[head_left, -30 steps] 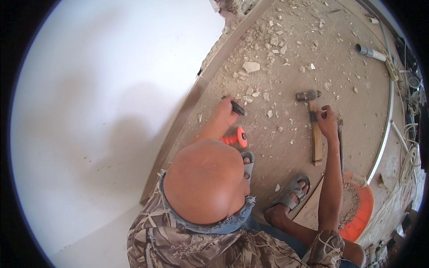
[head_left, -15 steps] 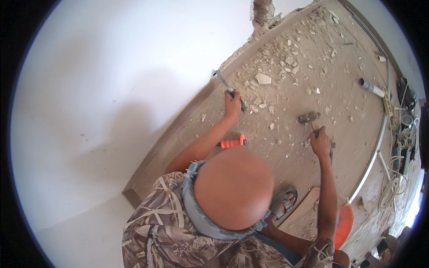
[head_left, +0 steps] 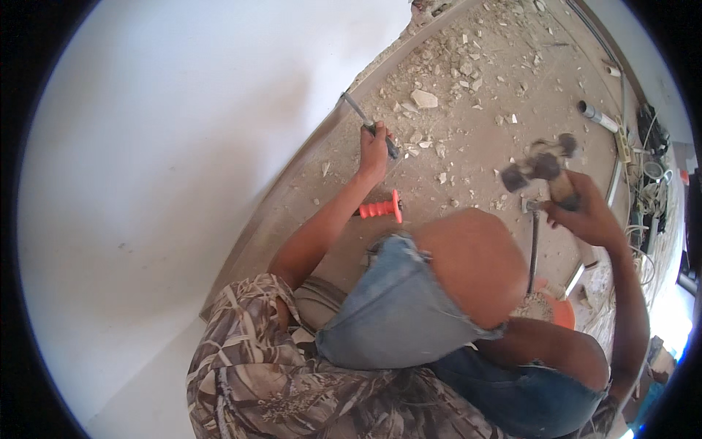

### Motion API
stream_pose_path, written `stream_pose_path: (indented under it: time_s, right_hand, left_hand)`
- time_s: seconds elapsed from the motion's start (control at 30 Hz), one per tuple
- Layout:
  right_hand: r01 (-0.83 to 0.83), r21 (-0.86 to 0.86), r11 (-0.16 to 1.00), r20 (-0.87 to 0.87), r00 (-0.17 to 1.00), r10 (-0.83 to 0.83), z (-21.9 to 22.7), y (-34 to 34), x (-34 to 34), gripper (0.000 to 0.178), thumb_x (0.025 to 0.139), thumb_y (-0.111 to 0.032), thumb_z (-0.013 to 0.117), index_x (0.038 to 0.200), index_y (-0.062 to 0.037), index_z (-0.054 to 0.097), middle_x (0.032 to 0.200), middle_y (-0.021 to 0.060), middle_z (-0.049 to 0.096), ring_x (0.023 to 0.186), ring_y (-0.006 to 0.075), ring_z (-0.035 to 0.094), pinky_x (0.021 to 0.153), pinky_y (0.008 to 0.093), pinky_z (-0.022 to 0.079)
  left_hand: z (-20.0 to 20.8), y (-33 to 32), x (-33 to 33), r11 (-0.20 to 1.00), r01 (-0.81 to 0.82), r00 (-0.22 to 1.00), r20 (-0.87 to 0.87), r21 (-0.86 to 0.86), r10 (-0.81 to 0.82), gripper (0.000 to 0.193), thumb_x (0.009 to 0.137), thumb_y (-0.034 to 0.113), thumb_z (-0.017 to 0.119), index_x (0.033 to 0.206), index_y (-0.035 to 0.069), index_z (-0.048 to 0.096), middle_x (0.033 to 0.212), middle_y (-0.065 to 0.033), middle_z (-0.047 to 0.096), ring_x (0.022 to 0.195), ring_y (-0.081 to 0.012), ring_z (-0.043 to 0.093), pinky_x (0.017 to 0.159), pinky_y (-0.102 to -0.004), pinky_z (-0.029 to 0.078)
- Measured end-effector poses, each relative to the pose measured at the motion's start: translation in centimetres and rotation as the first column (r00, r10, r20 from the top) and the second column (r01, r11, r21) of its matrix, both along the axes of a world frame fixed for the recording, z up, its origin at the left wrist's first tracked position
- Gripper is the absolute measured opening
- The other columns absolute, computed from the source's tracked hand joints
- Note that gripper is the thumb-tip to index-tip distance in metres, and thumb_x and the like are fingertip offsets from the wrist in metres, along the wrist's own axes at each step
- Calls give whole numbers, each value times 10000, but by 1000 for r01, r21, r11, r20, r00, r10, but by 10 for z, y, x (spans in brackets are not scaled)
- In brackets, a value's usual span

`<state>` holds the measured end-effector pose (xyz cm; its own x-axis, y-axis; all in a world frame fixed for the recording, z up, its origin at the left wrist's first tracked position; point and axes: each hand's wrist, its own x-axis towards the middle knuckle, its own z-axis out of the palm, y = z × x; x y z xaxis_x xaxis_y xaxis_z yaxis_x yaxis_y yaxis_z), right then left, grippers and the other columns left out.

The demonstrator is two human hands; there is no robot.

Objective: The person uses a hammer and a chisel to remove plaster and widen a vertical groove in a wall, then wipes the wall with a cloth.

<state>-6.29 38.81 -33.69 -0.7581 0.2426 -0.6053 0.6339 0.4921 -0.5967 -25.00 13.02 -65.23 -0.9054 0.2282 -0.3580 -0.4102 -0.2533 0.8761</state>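
My left hand point(head_left: 373, 152) is closed around the dark handle of a chisel point(head_left: 356, 107). The chisel's tip touches the lower edge of the white wall, just above the skirting strip. On the right, my right hand point(head_left: 594, 212) grips the short handle of a hammer point(head_left: 545, 165), raised above the floor and smeared by motion. Between my knee and the wall lies a tool with a ribbed orange grip and round guard point(head_left: 379, 209); its far end is hidden. Below my right hand is another dark-handled tool point(head_left: 534, 249).
Broken plaster chunks point(head_left: 423, 99) and dust cover the floor along the skirting point(head_left: 398, 55). A grey pipe piece point(head_left: 598, 115) lies at right near cables and tools point(head_left: 653, 172). An orange container point(head_left: 563, 313) stands beside my right knee.
My right hand has swung the hammer up and to the right. The chisel's tip stays at the wall's lower edge. My knees have shifted and the view has moved slightly.
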Motion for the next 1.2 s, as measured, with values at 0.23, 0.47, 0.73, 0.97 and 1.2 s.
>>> stream_pose_path:
  time_s: [0.23,0.47,0.73,0.97,1.2]
  right_hand:
    - [-14,55,998,-308,951,30,-112,-59,-48,470,904,-308,680,1214,28,571,740,135,638,643,186,609,613,356,485]
    - [-52,101,994,-485,870,95,-168,-107,-131,368,935,-261,625,1162,25,581,669,211,606,614,315,646,576,399,476]
    - [-283,281,917,-633,663,399,-202,-104,-166,270,933,-285,614,1002,-28,564,730,207,625,659,373,618,595,445,474]
    - [-309,214,927,-696,618,367,-208,-106,-172,274,915,-288,609,998,-37,536,756,221,632,728,423,631,619,491,486]
    - [-264,165,950,-615,725,309,-194,-104,-177,324,911,-282,616,1071,-8,554,715,222,632,689,433,628,607,493,487]
  left_hand:
    - [-18,15,-2,999,42,999,-24,26,-41,226,1017,295,527,1000,82,450,813,-16,525,727,-134,559,658,-296,491]
    - [-17,10,-2,993,-56,996,-70,-108,49,234,1018,315,528,991,91,463,792,-3,535,677,-95,535,602,-269,457]
    - [-14,13,5,997,-12,995,-96,-74,5,203,1041,250,469,1103,57,477,966,-23,564,878,-93,543,758,-277,460]
    - [-1,9,3,998,-25,983,-181,-65,13,194,1046,267,468,1047,78,426,820,7,497,725,-68,481,644,-256,434]
    - [-17,13,4,999,-40,997,-65,-11,39,185,1043,266,473,1043,87,426,807,7,487,715,-72,483,626,-250,425]
